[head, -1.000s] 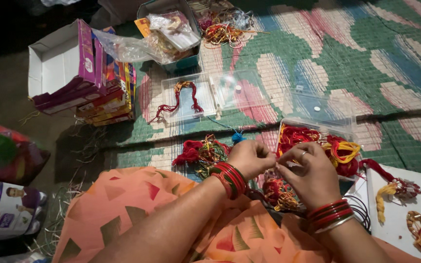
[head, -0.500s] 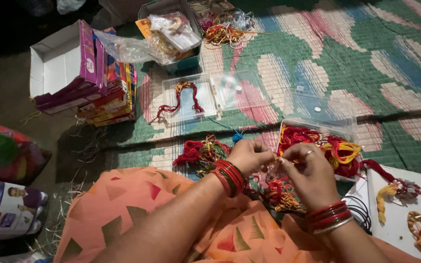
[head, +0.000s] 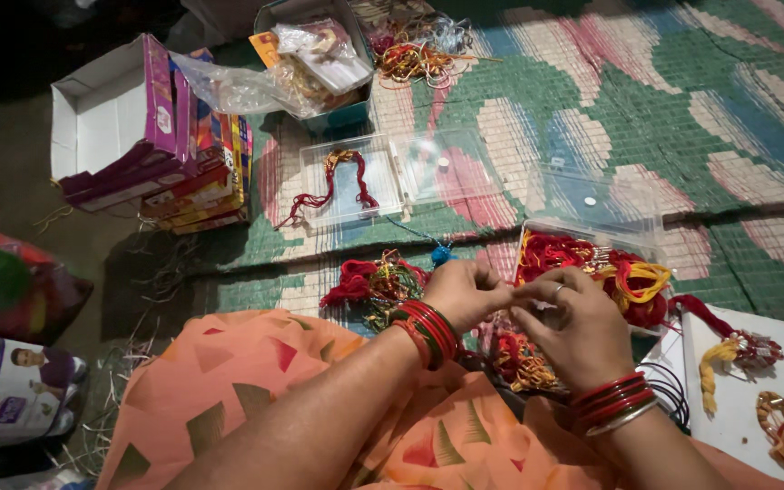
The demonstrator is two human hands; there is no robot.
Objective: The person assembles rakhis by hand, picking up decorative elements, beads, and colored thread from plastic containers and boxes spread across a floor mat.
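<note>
My left hand (head: 463,292) and my right hand (head: 570,332) meet fingertip to fingertip over my lap, pinching something small and thin between them; what it is cannot be made out. Both wrists wear red bangles. Right under the hands lies a heap of red and yellow thread bracelets (head: 515,356). Just beyond the right hand sits a clear plastic box (head: 646,238) filled with red and yellow threads. A loose bundle of red and gold bracelets (head: 372,279) lies left of the left hand.
An open clear case (head: 390,161) holding one red bracelet lies on the patterned mat (head: 700,118). Stacked purple cardboard boxes (head: 151,145) stand at the left, a box of packets and bags (head: 319,54) at the top. A white board (head: 737,426) with tassels is at the right.
The hands have drawn closer together, fingertips now touching over the heap; otherwise nothing has moved.
</note>
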